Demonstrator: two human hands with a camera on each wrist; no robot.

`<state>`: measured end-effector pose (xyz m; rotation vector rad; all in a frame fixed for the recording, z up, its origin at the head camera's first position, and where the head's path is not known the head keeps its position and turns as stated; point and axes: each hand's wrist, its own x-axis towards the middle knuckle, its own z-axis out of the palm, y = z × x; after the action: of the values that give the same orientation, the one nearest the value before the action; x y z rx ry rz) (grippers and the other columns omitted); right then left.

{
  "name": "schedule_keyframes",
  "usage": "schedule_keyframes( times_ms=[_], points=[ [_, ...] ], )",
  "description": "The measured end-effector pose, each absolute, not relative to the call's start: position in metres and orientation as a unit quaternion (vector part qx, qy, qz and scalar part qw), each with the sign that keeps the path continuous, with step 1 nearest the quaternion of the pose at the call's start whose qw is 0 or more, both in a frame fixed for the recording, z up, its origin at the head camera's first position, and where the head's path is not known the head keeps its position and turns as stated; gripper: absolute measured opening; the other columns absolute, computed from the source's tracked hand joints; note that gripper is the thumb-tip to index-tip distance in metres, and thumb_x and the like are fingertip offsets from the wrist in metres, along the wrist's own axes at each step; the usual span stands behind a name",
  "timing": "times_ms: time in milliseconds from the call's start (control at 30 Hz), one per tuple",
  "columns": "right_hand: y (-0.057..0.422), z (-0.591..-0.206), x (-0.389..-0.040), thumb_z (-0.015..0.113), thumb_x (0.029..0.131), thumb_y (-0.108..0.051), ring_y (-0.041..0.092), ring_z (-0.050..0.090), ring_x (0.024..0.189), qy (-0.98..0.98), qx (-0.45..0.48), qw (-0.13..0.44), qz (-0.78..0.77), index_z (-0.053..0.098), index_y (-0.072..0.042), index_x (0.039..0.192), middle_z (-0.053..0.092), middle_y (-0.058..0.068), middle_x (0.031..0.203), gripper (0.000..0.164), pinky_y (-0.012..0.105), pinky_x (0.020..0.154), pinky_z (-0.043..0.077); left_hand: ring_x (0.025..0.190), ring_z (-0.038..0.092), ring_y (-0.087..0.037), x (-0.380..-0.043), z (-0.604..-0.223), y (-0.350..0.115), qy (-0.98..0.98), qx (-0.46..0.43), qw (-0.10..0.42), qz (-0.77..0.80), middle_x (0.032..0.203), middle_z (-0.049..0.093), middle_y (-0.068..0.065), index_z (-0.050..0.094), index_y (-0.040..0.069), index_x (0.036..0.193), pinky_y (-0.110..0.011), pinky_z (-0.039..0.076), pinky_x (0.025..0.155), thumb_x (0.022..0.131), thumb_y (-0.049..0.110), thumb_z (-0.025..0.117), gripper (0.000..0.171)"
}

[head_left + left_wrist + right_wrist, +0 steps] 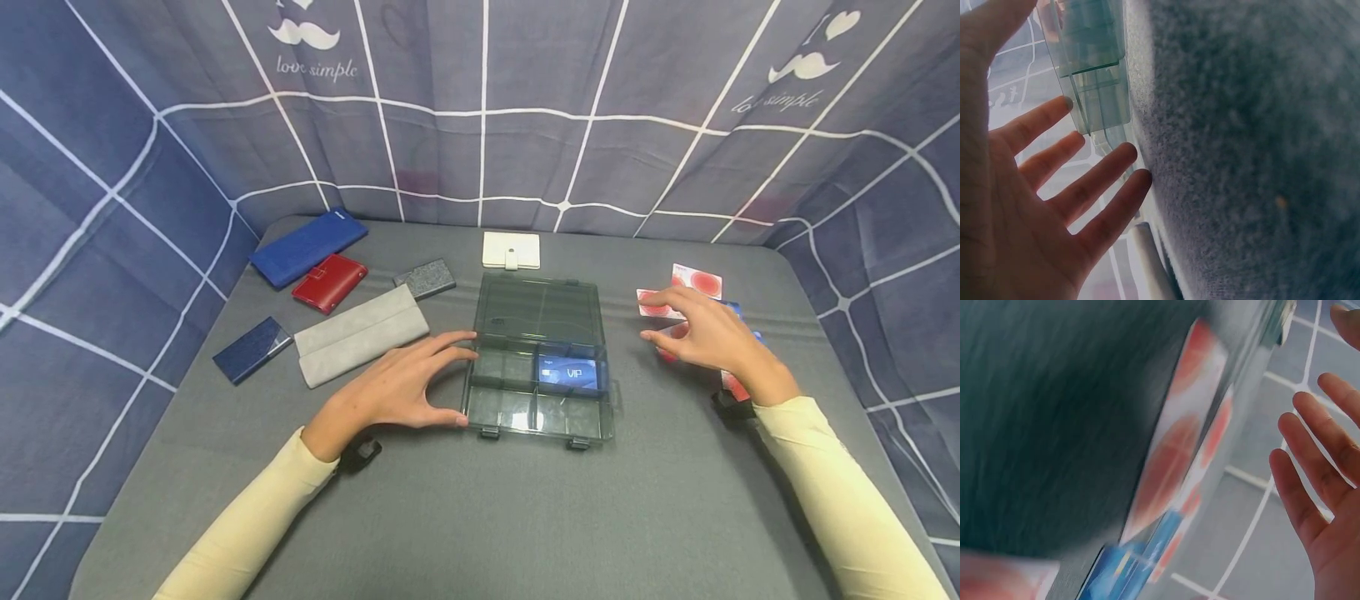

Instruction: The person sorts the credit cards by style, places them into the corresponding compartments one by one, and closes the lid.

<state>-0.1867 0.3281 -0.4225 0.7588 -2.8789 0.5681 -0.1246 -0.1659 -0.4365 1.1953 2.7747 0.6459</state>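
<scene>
Left hand [401, 385] stands at the left edge of a transparent gray-green divided plastic box [517, 410] on a gray surface [487, 517], fingers spread and gripping nothing; whether the fingertips touch the rim cannot be told. A blue VIP card [568, 373] lies in a right-side compartment, while two latches [577, 444] project from the front edge, where a broad stretch of surface runs toward the wearer.

To the right, past a strip of bare gray, the right hand [708, 329] hovers above a loose group of red-and-white cards [701, 281] and blue cards [729, 308], its fingers apart and holding nothing; the right wrist view shows a gap between the fingers and the cards.

Just behind the box's back edge sits a white snap-tab holder [510, 250], leaving only a narrow space. At left, a light gray folded wallet [360, 333] lies at an angle, near a speckled gray case [426, 279] and a red snap wallet [330, 282]. A long blue wallet [309, 247] occupies the back left corner, close to the grid-patterned curtain [525, 158]; a dark blue case [251, 350] lies near the surface's left edge.
</scene>
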Motion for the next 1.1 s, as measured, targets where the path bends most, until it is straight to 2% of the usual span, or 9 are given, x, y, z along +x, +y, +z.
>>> schedule_keyframes(
  times_ms=[167,333,467,633,800,1100],
  points=[
    [0.344,-0.426,-0.194,0.089,0.088,-0.034,0.034,0.072,0.107,-0.960,0.221,0.032,0.166,0.072,-0.017,0.138,0.068,0.011,0.134,0.055,0.066,0.081,0.053,0.148,0.051,-0.019,-0.124,-0.437,-0.166,0.900,0.383,0.028,0.206,0.170,0.039,0.006,0.059,0.022,0.153,-0.049,0.054,0.104,0.082,0.073,0.082,0.089],
    [0.358,-0.430,-0.203,0.089,0.087,-0.031,0.039,0.069,0.109,-0.963,0.209,0.025,0.167,0.072,-0.014,0.135,0.067,0.015,0.137,0.054,0.068,0.081,0.051,0.146,0.053,-0.020,-0.124,-0.437,-0.165,0.899,0.383,0.028,0.209,0.170,0.040,0.005,0.059,0.022,0.152,-0.049,0.055,0.103,0.082,0.071,0.083,0.089],
    [0.367,-0.434,-0.213,0.089,0.086,-0.030,0.042,0.065,0.116,-0.966,0.204,0.022,0.160,0.070,-0.008,0.134,0.066,0.017,0.133,0.055,0.068,0.087,0.050,0.146,0.053,-0.021,-0.124,-0.437,-0.165,0.898,0.385,0.022,0.212,0.170,0.040,0.005,0.060,0.021,0.152,-0.049,0.055,0.102,0.082,0.070,0.083,0.088],
    [0.374,-0.437,-0.222,0.088,0.087,-0.031,0.047,0.059,0.128,-0.969,0.194,0.010,0.151,0.069,-0.004,0.133,0.063,0.022,0.138,0.057,0.071,0.096,0.047,0.146,0.053,-0.021,-0.124,-0.437,-0.166,0.898,0.385,0.021,0.212,0.170,0.040,0.005,0.060,0.021,0.152,-0.049,0.055,0.102,0.082,0.070,0.083,0.088],
    [0.381,-0.442,-0.231,0.089,0.086,-0.030,0.050,0.055,0.133,-0.970,0.195,0.007,0.147,0.070,-0.002,0.132,0.062,0.025,0.141,0.056,0.073,0.102,0.044,0.146,0.053,-0.021,-0.124,-0.436,-0.166,0.899,0.382,0.028,0.212,0.170,0.040,0.006,0.060,0.021,0.152,-0.049,0.055,0.103,0.081,0.071,0.084,0.090],
    [0.386,-0.445,-0.237,0.090,0.085,-0.030,0.048,0.056,0.130,-0.965,0.208,0.009,0.157,0.074,-0.001,0.128,0.064,0.025,0.135,0.054,0.069,0.104,0.044,0.147,0.052,-0.022,-0.125,-0.437,-0.166,0.896,0.390,0.021,0.213,0.170,0.040,0.003,0.060,0.021,0.152,-0.050,0.054,0.104,0.083,0.072,0.081,0.089]
  ],
)
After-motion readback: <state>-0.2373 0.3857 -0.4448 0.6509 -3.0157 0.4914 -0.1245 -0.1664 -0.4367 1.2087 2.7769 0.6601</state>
